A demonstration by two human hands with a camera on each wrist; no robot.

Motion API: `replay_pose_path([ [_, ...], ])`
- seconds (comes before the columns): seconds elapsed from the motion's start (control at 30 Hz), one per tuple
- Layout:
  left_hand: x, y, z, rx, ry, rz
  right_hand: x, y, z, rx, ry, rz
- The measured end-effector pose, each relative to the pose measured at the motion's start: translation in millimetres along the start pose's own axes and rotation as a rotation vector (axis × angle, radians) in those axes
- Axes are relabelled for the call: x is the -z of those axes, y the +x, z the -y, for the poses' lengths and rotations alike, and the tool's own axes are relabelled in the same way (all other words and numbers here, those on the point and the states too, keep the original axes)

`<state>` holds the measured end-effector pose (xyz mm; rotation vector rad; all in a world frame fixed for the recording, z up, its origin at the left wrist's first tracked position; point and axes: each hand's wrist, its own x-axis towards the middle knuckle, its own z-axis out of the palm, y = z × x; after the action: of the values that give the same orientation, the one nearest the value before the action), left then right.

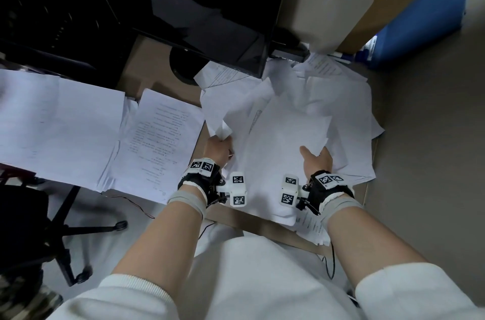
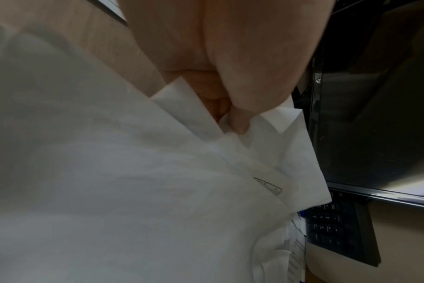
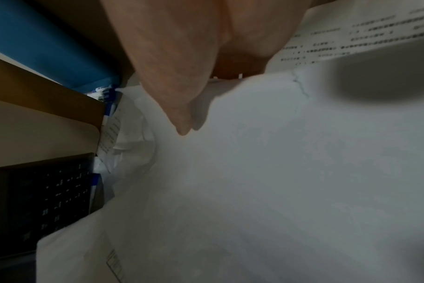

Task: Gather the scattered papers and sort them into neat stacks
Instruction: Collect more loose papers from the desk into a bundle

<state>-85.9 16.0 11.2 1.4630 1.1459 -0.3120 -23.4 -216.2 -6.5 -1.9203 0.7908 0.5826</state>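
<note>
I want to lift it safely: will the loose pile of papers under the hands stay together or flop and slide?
The pile of papers will probably flop: its sheets lie crumpled and bent. Sheets may slide apart, since their edges fan out unevenly. The left hand pinches only corners, so they could sag.

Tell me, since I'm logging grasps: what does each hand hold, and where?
Left hand pinches loose sheets by their left corners; right hand grips the sheets' right edge.
</note>
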Motion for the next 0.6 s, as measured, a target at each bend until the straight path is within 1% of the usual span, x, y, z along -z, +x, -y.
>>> replay_pose_path([
  [0.13, 6.2, 0.9, -1.8, 0.000, 0.055, 0.011, -4.8, 1.4, -1.0, -0.001, 0.007, -0.072],
  [0.3, 14.1, 11.4, -3.4, -0.023, 0.126, -0.028, -4.4, 1.7, 0.7, 0.054, 0.013, -0.119],
  [0.47, 18.3, 44.1, 14.6, -0.038, 0.215, -0.085, -2.4, 0.6, 9.3, 0.084, 0.044, -0.178],
  [0.6, 19.3, 24.2, -9.7, -0.034, 0.262, -0.065, -3.2, 4.6, 13.7, 0.103, 0.002, -0.179],
])
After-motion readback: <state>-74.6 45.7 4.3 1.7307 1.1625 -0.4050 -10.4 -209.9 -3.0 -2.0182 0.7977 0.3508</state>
